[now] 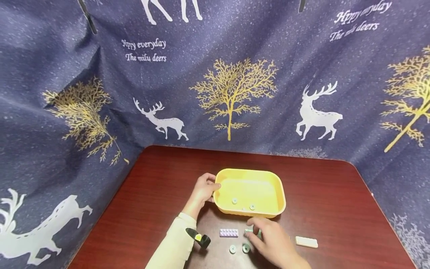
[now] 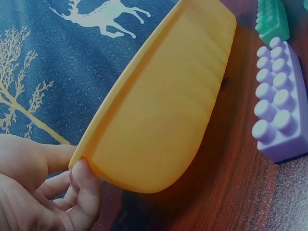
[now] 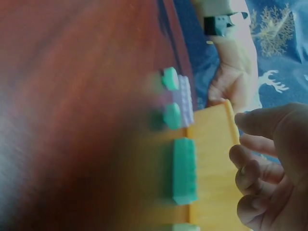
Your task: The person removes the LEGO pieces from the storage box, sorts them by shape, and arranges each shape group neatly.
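My left hand (image 1: pixel 203 189) pinches the left rim of a yellow plastic bin (image 1: pixel 250 186), thumb on one side and fingers on the other. In the right wrist view, my right hand (image 3: pixel 274 163) has loosely bent fingers with nothing between them. It is over the table just in front of the bin, above a green building block (image 3: pixel 184 171), which it partly hides in the head view. Left of that block lies a purple studded block (image 1: pixel 228 233). Two small round wheel-like pieces, one pale green (image 1: pixel 233 249) and one darker green (image 1: pixel 246 248), sit nearer me.
Inside the bin are two small round pieces, a left one (image 1: pixel 234 201) and a right one (image 1: pixel 252 207). A whitish block (image 1: pixel 306 242) lies on the dark red table (image 1: pixel 174 175) to the right. A blue cloth (image 1: pixel 218 112) printed with deer and trees hangs behind.
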`<state>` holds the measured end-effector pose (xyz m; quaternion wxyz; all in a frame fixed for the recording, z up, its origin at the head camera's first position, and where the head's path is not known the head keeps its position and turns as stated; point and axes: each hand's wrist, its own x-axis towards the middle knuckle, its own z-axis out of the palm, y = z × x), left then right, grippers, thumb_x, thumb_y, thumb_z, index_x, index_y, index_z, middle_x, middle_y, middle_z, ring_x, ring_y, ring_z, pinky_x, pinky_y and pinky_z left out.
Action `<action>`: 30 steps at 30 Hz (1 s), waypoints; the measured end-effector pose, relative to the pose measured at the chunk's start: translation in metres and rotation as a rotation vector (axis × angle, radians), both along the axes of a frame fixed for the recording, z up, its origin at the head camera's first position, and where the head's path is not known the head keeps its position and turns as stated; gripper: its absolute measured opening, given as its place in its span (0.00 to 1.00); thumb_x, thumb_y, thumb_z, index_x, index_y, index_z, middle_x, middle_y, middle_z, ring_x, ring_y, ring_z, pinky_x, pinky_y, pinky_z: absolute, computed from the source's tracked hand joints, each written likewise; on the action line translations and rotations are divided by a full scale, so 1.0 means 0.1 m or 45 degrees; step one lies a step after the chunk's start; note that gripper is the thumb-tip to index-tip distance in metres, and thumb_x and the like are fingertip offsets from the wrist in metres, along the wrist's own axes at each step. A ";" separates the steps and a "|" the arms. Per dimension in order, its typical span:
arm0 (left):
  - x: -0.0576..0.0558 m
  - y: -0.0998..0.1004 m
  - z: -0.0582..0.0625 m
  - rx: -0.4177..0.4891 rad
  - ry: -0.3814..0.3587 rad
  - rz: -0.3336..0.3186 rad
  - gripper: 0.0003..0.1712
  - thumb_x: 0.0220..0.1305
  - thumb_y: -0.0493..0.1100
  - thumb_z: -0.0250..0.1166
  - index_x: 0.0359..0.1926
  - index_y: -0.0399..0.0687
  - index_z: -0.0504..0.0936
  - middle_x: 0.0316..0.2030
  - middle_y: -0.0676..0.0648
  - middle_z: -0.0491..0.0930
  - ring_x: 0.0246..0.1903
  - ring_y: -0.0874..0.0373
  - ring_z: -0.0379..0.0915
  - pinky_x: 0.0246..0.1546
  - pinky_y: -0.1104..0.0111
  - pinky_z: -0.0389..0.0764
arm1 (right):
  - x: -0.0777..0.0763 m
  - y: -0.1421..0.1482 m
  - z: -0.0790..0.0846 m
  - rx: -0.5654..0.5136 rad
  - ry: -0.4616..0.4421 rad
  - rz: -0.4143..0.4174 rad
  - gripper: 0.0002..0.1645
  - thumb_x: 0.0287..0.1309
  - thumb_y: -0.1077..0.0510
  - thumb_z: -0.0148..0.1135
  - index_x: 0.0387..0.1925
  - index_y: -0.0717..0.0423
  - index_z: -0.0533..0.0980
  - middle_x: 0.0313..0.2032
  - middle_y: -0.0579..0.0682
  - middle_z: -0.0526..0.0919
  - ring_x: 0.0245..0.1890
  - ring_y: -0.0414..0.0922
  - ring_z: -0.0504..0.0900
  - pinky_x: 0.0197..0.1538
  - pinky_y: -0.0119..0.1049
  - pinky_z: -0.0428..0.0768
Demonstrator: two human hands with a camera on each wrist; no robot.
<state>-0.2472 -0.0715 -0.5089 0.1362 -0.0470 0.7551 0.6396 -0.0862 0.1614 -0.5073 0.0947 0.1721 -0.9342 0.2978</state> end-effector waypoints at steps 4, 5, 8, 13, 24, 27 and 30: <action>0.00 -0.01 0.00 0.010 -0.004 0.000 0.23 0.63 0.34 0.68 0.58 0.36 0.75 0.35 0.40 0.79 0.25 0.48 0.81 0.13 0.69 0.81 | -0.09 0.01 0.08 0.013 0.081 -0.058 0.13 0.53 0.54 0.77 0.38 0.39 0.81 0.25 0.23 0.74 0.23 0.24 0.70 0.27 0.25 0.74; 0.00 -0.01 0.00 0.007 -0.004 0.000 0.23 0.63 0.34 0.69 0.58 0.37 0.75 0.35 0.40 0.79 0.25 0.48 0.81 0.13 0.69 0.81 | -0.12 0.01 0.10 0.012 0.107 -0.054 0.13 0.53 0.54 0.77 0.38 0.39 0.81 0.25 0.23 0.74 0.24 0.24 0.71 0.28 0.25 0.75; 0.00 -0.01 -0.01 -0.001 -0.002 -0.002 0.22 0.63 0.34 0.69 0.57 0.37 0.75 0.35 0.40 0.80 0.25 0.48 0.81 0.13 0.69 0.82 | -0.19 0.02 0.12 0.021 0.173 -0.049 0.14 0.51 0.55 0.79 0.37 0.41 0.81 0.25 0.24 0.74 0.26 0.25 0.74 0.29 0.26 0.76; -0.01 -0.01 -0.02 -0.007 -0.004 -0.008 0.22 0.63 0.34 0.69 0.57 0.37 0.75 0.35 0.41 0.80 0.26 0.47 0.82 0.14 0.68 0.82 | -0.28 0.02 0.15 0.032 0.198 -0.053 0.14 0.51 0.55 0.79 0.38 0.44 0.82 0.25 0.26 0.74 0.25 0.26 0.71 0.27 0.27 0.75; -0.01 -0.01 -0.03 -0.008 0.009 -0.018 0.22 0.63 0.34 0.69 0.57 0.37 0.75 0.34 0.41 0.80 0.24 0.49 0.81 0.13 0.70 0.81 | -0.38 0.07 0.18 0.073 0.146 -0.101 0.13 0.52 0.54 0.78 0.39 0.43 0.82 0.25 0.28 0.76 0.24 0.32 0.75 0.26 0.27 0.75; 0.00 -0.02 -0.02 -0.011 0.015 -0.016 0.22 0.63 0.34 0.69 0.57 0.37 0.75 0.33 0.41 0.80 0.23 0.50 0.80 0.13 0.70 0.80 | -0.42 0.09 0.19 0.085 0.117 -0.113 0.13 0.52 0.54 0.77 0.39 0.42 0.82 0.25 0.28 0.75 0.24 0.31 0.74 0.26 0.27 0.74; 0.00 -0.02 -0.02 -0.023 0.023 -0.010 0.22 0.63 0.34 0.69 0.56 0.38 0.75 0.34 0.41 0.80 0.24 0.50 0.80 0.13 0.70 0.80 | -0.47 0.10 0.20 0.094 0.091 -0.121 0.13 0.53 0.53 0.76 0.41 0.44 0.82 0.25 0.29 0.76 0.24 0.32 0.73 0.25 0.27 0.73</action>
